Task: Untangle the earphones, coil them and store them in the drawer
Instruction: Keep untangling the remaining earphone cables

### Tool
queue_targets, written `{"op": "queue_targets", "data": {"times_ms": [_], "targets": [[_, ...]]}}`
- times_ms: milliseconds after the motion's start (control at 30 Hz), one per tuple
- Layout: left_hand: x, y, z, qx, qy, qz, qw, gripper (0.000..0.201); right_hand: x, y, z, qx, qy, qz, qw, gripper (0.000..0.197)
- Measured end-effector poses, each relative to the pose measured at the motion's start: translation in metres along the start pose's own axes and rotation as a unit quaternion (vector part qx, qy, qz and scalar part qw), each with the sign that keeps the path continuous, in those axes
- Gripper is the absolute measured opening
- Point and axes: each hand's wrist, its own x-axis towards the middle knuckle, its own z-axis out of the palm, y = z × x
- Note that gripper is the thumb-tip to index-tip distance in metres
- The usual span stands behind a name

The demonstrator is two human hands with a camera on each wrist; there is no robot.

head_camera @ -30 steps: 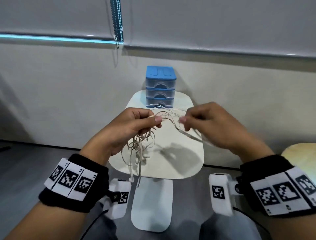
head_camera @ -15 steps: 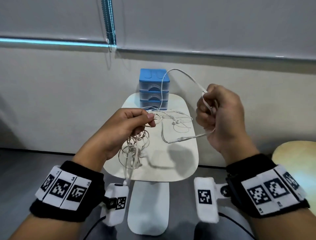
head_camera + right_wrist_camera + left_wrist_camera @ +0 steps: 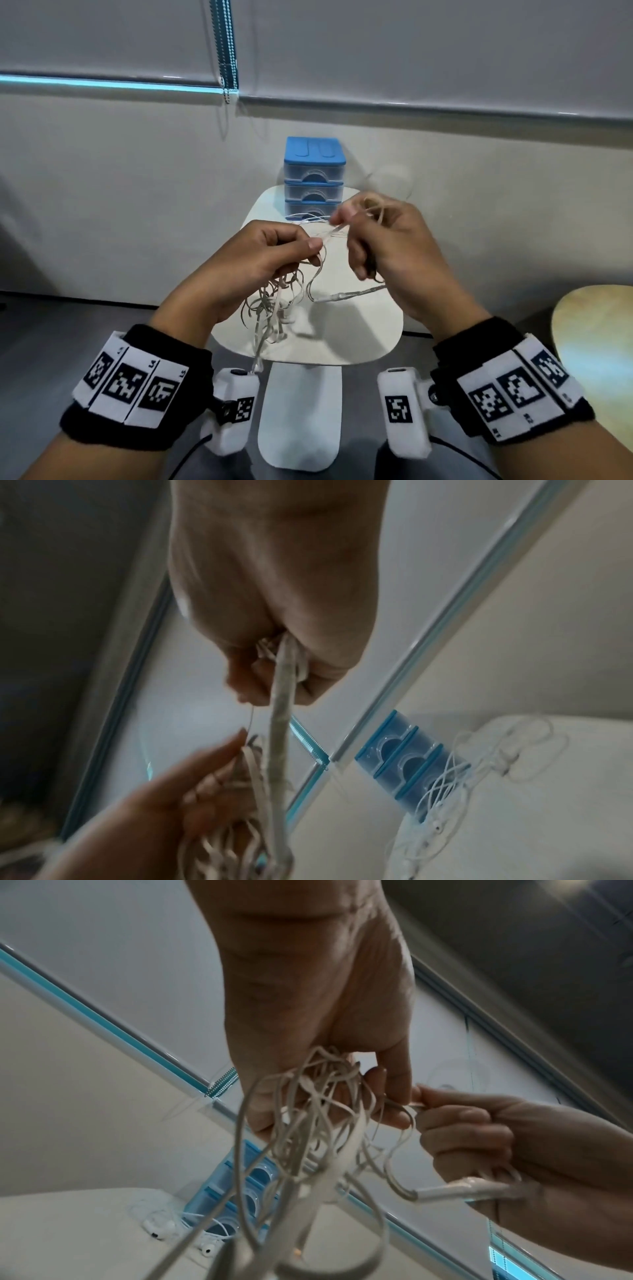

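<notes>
a small white rounded table point(image 3: 359, 339) stands against the wall, and a blue three-drawer plastic organiser point(image 3: 314, 178) sits at its far edge, against that wall. a loose white pair of earphones point(image 3: 455, 785) lies on the tabletop just in front of the bottom drawer. above the table's middle, the left hand point(image 3: 260, 263) and the right hand point(image 3: 387, 246) are side by side (fingertips close together), and the tangled beige flat-cable earphones point(image 3: 274, 301) run between them, most loops hanging below the left hand.
</notes>
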Motion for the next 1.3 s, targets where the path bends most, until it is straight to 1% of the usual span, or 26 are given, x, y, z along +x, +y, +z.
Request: {"op": "queue_targets", "data": {"times_ms": [67, 133, 167, 233, 300, 333, 367, 400, 433, 467, 500, 533, 600, 633, 667, 733, 800, 867, 933, 967, 1000, 1033, 1100, 1167, 1233, 1300], "targets": [[0.000, -0.003, -0.002, -0.007, 0.000, -0.005, 1.000, 0.024, 0.005, -0.005, -0.008, 0.097, 0.077, 0.030, 0.992, 0.024], [0.000, -0.006, -0.002, -0.009, 0.006, -0.011, 1.000, 0.023, 0.011, -0.007, -0.018, 0.148, 0.146, 0.037, 0.977, 0.026], [0.001, -0.006, -0.002, -0.010, 0.008, -0.012, 1.000, 0.023, 0.012, -0.007, -0.022, 0.148, 0.169, 0.028, 0.974, 0.027], [0.002, -0.006, 0.000, -0.013, 0.009, -0.011, 1.000, 0.022, 0.013, -0.003, -0.026, 0.109, 0.189, 0.002, 0.976, 0.027], [0.004, -0.005, 0.002, -0.019, 0.010, -0.009, 1.000, 0.021, 0.010, 0.000, -0.025, 0.042, 0.170, -0.014, 0.984, 0.023], [0.005, -0.005, 0.003, -0.022, 0.010, -0.007, 1.000, 0.020, 0.008, 0.002, -0.022, 0.010, 0.144, -0.020, 0.989, 0.020], [0.007, -0.006, 0.003, -0.023, 0.010, -0.006, 1.000, 0.020, 0.005, 0.004, -0.018, -0.016, 0.107, -0.028, 0.994, 0.018], [0.008, -0.006, 0.005, -0.023, 0.007, -0.003, 1.000, 0.020, 0.002, 0.006, -0.014, -0.042, 0.059, -0.034, 0.997, 0.021], [0.009, -0.005, 0.006, -0.023, 0.003, 0.001, 1.000, 0.021, 0.000, 0.010, -0.010, -0.077, 0.008, -0.039, 0.996, 0.031], [0.010, -0.005, 0.007, -0.024, -0.002, 0.005, 1.000, 0.021, -0.002, 0.015, -0.008, -0.124, -0.036, -0.045, 0.991, 0.040], [0.010, -0.004, 0.007, -0.028, -0.006, 0.008, 1.000, 0.020, -0.003, 0.018, -0.006, -0.176, -0.065, -0.053, 0.981, 0.043], [0.011, -0.003, 0.006, -0.034, -0.009, 0.011, 0.999, 0.017, -0.003, 0.020, -0.006, -0.221, -0.081, -0.066, 0.970, 0.040], [0.009, -0.004, 0.003, -0.043, -0.014, 0.011, 0.999, 0.015, -0.004, 0.020, -0.008, -0.264, -0.077, -0.106, 0.956, 0.020], [0.008, -0.005, 0.001, -0.042, -0.019, 0.008, 0.999, 0.020, -0.004, 0.018, -0.010, -0.262, -0.064, -0.121, 0.955, 0.012], [0.006, -0.007, -0.001, -0.035, -0.025, 0.003, 0.999, 0.028, -0.004, 0.016, -0.013, -0.253, -0.050, -0.124, 0.958, 0.008], [0.000, -0.010, -0.004, -0.020, -0.032, -0.005, 0.999, 0.036, -0.004, 0.010, -0.016, -0.218, -0.035, -0.092, 0.971, 0.009], [-0.004, -0.012, -0.004, -0.015, -0.033, -0.010, 0.999, 0.031, -0.003, 0.005, -0.019, -0.193, -0.044, -0.044, 0.979, 0.011], [-0.005, -0.012, -0.006, -0.017, -0.033, -0.012, 0.999, 0.029, -0.001, -0.001, -0.025, -0.231, -0.072, -0.001, 0.970, 0.017], [-0.005, -0.013, -0.009, -0.007, -0.026, -0.022, 0.999, 0.028, 0.000, -0.005, -0.034, -0.308, -0.090, 0.025, 0.947, 0.025], [-0.005, -0.014, -0.010, 0.002, -0.023, -0.033, 0.999, 0.028, 0.000, -0.006, -0.039, -0.325, -0.080, 0.026, 0.942, 0.027], [-0.005, -0.017, -0.010, 0.010, -0.020, -0.041, 0.999, 0.028, 0.000, -0.005, -0.043, -0.320, -0.053, 0.019, 0.946, 0.026], [-0.005, -0.018, -0.010, 0.014, -0.021, -0.047, 0.999, 0.029, 0.000, -0.004, -0.046, -0.299, -0.008, 0.006, 0.954, 0.024], [-0.006, -0.020, -0.008, 0.015, -0.024, -0.058, 0.998, 0.029, 0.001, -0.001, -0.053, -0.236, 0.114, -0.024, 0.965, 0.023], [-0.006, -0.020, -0.007, 0.018, -0.025, -0.063, 0.998, 0.028, 0.003, -0.001, -0.059, -0.184, 0.209, -0.033, 0.960, 0.023], [-0.006, -0.019, -0.006, 0.013, -0.017, -0.064, 0.998, 0.027, 0.004, -0.002, -0.068, -0.171, 0.262, -0.026, 0.950, 0.024], [-0.005, -0.019, -0.006, -0.005, -0.002, -0.065, 0.998, 0.027, 0.002, 0.000, -0.078, -0.187, 0.279, -0.004, 0.942, 0.023]]}}
